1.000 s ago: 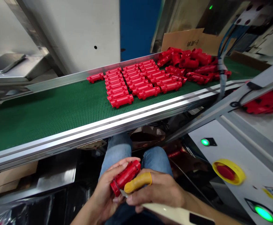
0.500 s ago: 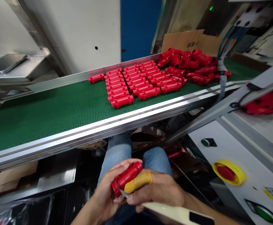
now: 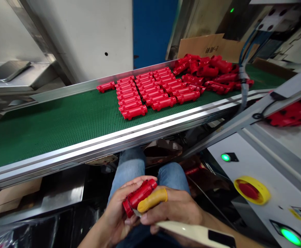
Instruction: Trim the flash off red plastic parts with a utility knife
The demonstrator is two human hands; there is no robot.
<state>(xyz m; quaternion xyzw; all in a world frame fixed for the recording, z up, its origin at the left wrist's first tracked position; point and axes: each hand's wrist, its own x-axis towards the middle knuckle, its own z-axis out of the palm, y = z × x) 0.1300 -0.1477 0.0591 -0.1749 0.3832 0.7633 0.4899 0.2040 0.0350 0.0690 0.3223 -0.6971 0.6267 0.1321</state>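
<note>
Low in the view, over my lap, my left hand (image 3: 116,213) is closed around a red ribbed plastic cylinder part (image 3: 137,196). My right hand (image 3: 173,210) grips a cream-handled knife (image 3: 191,233); its small blade tip touches the part's lower end. A yellow rubber finger cot (image 3: 151,200) covers my right forefinger, which rests along the part. On the green conveyor belt (image 3: 49,120) above, several matching red parts (image 3: 150,91) lie in neat rows, with a loose heap of red parts (image 3: 212,72) further right.
A white control panel (image 3: 266,179) at right carries a red emergency stop button (image 3: 250,189) and green lights. A cardboard sheet (image 3: 209,44) stands behind the heap. More red pieces (image 3: 292,113) lie at far right. A dark phone (image 3: 7,69) rests on a ledge at left.
Almost nothing has moved; my hands stay together on the part. The small green light on the panel went dark half a second ago and is lit again now.
</note>
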